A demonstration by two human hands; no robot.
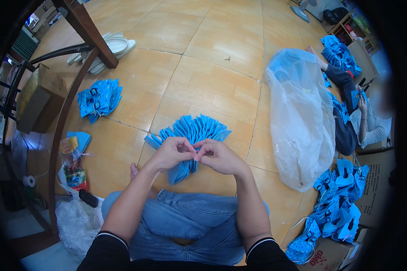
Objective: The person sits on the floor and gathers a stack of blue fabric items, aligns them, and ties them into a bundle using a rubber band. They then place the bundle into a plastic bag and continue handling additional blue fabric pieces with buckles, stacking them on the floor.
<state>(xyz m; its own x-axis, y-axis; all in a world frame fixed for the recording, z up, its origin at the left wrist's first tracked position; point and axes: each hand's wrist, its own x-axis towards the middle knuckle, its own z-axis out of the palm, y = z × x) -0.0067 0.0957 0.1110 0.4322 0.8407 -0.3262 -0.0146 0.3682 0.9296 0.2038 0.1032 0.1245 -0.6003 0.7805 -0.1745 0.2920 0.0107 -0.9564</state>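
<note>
My left hand (pixel 171 152) and my right hand (pixel 218 156) meet fingertip to fingertip above my lap, pinching something small between them that I cannot make out. Just beyond them a fanned stack of blue fabric pieces (pixel 192 132) lies on the tiled floor, partly hidden by my hands. My knees in blue jeans (pixel 185 221) are below.
A second pile of blue pieces with black buckles (pixel 98 98) lies to the left. A large clear plastic bag (pixel 300 117) stands at right, with another seated person (pixel 352 113) behind it. More blue pieces (pixel 334 203) heap on cardboard boxes at lower right. Wooden table legs (pixel 83 31) and sandals (pixel 108 47) stand at upper left.
</note>
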